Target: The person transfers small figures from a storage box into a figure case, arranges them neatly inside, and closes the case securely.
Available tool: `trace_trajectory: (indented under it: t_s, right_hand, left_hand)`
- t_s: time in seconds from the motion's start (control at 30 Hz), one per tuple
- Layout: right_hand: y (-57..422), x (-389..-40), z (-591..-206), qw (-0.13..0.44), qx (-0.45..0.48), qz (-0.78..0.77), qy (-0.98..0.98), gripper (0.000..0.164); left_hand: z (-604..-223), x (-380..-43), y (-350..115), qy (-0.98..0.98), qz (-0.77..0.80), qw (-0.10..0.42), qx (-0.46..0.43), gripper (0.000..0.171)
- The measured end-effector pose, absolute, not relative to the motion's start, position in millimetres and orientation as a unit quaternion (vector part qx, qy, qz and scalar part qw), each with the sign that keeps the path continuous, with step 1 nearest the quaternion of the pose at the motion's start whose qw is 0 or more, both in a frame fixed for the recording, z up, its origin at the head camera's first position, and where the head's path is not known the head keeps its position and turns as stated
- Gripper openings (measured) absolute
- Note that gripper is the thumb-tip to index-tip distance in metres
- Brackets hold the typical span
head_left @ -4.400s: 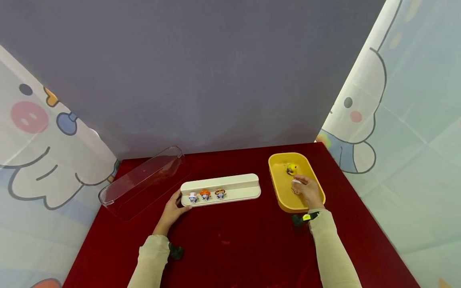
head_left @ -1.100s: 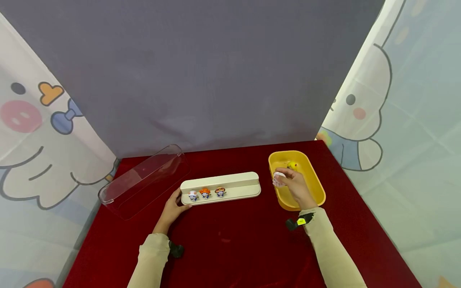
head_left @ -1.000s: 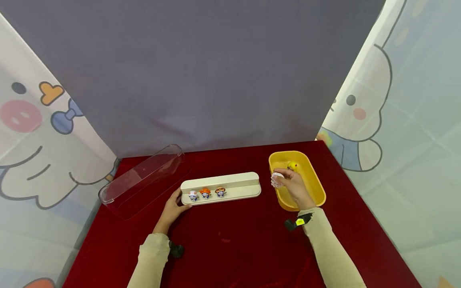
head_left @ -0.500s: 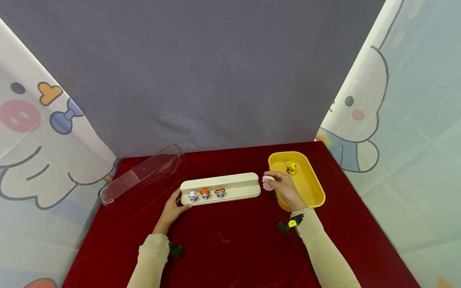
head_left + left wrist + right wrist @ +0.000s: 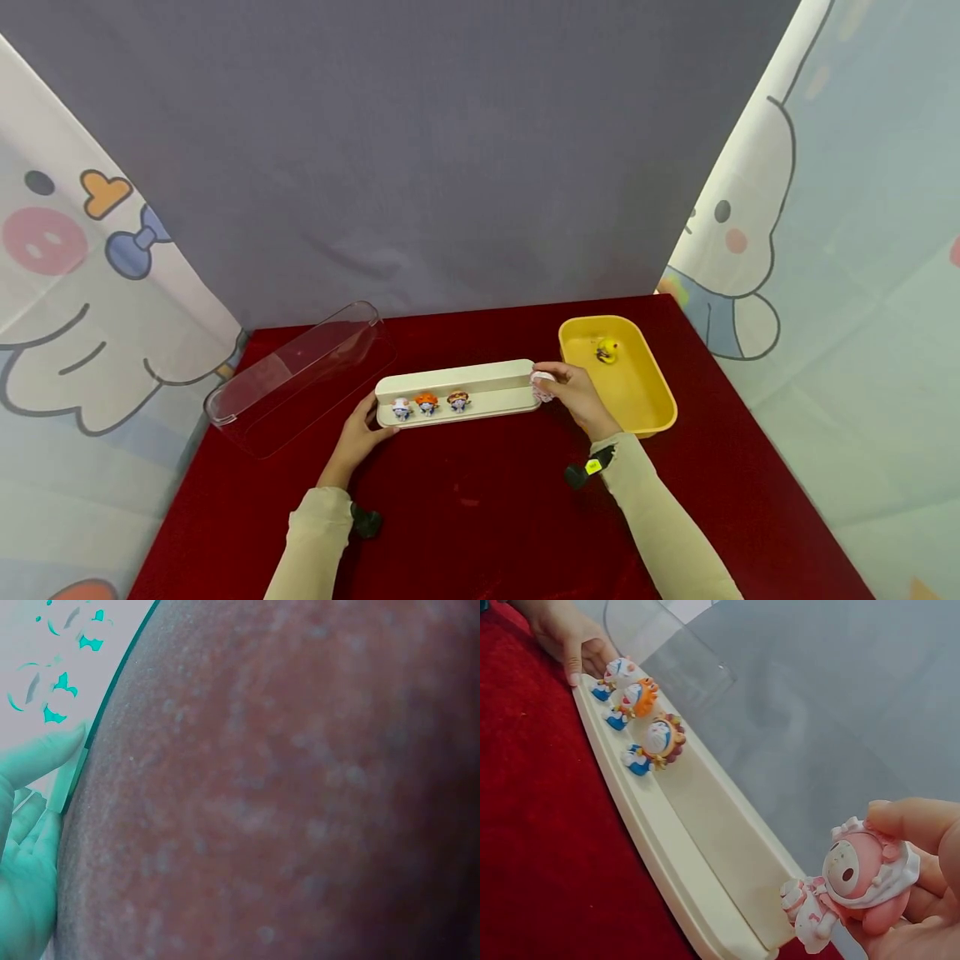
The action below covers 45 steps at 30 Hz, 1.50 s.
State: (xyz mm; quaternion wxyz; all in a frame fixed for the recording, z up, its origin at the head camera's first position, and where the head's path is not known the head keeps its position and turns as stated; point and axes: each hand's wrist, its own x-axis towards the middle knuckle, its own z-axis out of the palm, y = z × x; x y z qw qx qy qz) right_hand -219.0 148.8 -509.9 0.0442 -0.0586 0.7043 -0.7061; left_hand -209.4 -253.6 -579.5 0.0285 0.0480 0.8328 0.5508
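Note:
My right hand (image 5: 573, 396) pinches a small figurine (image 5: 855, 881) with a pink body, round face and white bonnet. It overlaps the right end of a long cream stepped tray (image 5: 705, 885). My left hand (image 5: 358, 440) grips the tray's left end, thumb along the front side and fingers round the far side. On the tray's lower level, toward that end, sit three figurines in a row: one white-topped (image 5: 401, 409), one orange-topped (image 5: 427, 404), one brown-and-red-topped (image 5: 458, 402). In the left wrist view the thumb (image 5: 45, 754) lies at the tray edge.
A yellow bin (image 5: 660, 396) stands to the right, with a yellow figurine (image 5: 607, 351) inside. A clear plastic cover (image 5: 292, 379) lies at the back left. Dark red cloth (image 5: 480, 517) covers the table, and a grey panel (image 5: 465, 167) rises behind it.
My right hand has lifted the pink figurine out of the yellow bin and carried it left to the tray's right end. The left hand has stayed at the tray's left end.

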Motion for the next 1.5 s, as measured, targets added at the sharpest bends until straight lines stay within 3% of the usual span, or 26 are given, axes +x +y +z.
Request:
trace_trajectory:
  t_s: [0.4,0.63,0.83,1.5]
  right_hand:
    - [131,-211,-495,0.054,-0.085,-0.695,0.712,0.033]
    - [127,-222,-516,0.048,-0.092,-0.699,0.708,0.031]
    - [122,-224,-523,0.04,-0.095,-0.676,0.729,0.03]
    - [102,-214,-497,0.092,-0.115,-0.636,0.757,0.031]
  left_hand:
    - [-581,-210,-253,0.828,0.558,0.017,0.049,0.09]
    - [-578,-211,-252,0.828,0.558,0.029,0.048,0.089]
    - [-554,-201,-244,0.83,0.553,0.03,0.062,0.085]
    - [-548,-195,-244,0.829,0.556,0.045,0.044,0.085]
